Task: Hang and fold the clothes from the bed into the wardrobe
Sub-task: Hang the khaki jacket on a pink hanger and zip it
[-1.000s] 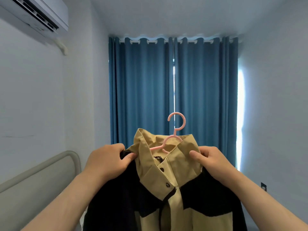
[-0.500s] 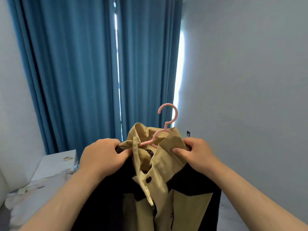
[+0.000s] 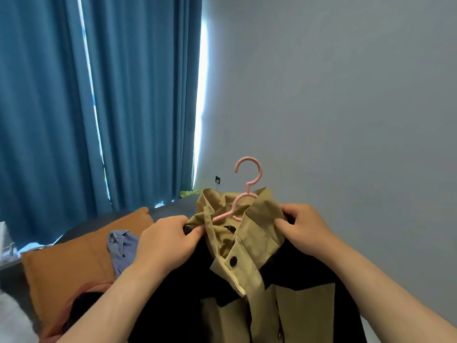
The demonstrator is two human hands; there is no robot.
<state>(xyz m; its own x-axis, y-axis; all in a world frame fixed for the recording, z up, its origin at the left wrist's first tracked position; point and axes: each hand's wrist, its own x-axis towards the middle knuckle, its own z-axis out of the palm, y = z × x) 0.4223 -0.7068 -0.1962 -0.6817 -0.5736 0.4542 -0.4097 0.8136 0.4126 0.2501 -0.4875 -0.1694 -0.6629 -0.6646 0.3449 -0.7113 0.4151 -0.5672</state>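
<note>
While my left hand (image 3: pixel 165 243) and right hand (image 3: pixel 306 227) pinch the jacket (image 3: pixel 259 243), hangered but unhung, a shirt (image 3: pixel 122 246) leftward waits.

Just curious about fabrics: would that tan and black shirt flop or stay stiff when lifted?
Probably floppy: the shirt creases at its collar and droops below. Likely light: the left hand and right hand hold it by pinches alone.

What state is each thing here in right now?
Jacket: hung on the pink hanger, collar open, held up at both shoulders.
Pink hanger: inside the jacket, hook free.
Left hand: grips the jacket's shoulder.
Right hand: grips the other shoulder.
Curtains: drawn, thin gap of light.
Blue shirt: lying unfolded on the orange cover.
</note>
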